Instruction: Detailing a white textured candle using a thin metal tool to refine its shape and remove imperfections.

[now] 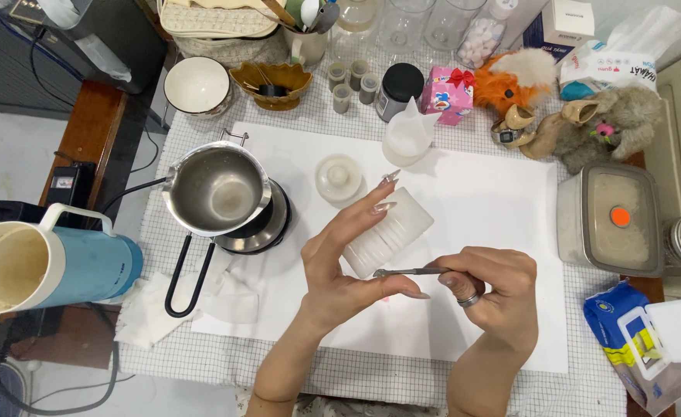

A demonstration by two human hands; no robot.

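I see a ribbed, frosted white mould (390, 232), cylindrical and slightly translucent, held tilted above the white paper sheet (495, 232) near the middle of the bench (224, 363). My left hand (348, 262) grasps it, long pointed nails over its upper side and the thumb under its open end. My right hand (487, 289) is clenched around a thin metal tool (410, 272), pinching the handle; its flat tip lies at the mould's lower rim, touching or nearly so. A dark ring sits on one right finger.

Just beyond the mould rests a round, milky lid-like piece (339, 177) with a knob, and farther back a soft translucent pouring cup (407, 137). To the left a polished steel pot (217, 189) with a black looped handle stands on a small round heater. Crumpled tissue (155, 309) lies near it on the grid-patterned cloth. A blue plastic jug (54, 266) with a cream interior sits at the left edge. On the right, a clear lidded box (611, 220) holds pale granular material. Plush toys (611, 123) crowd the far side.
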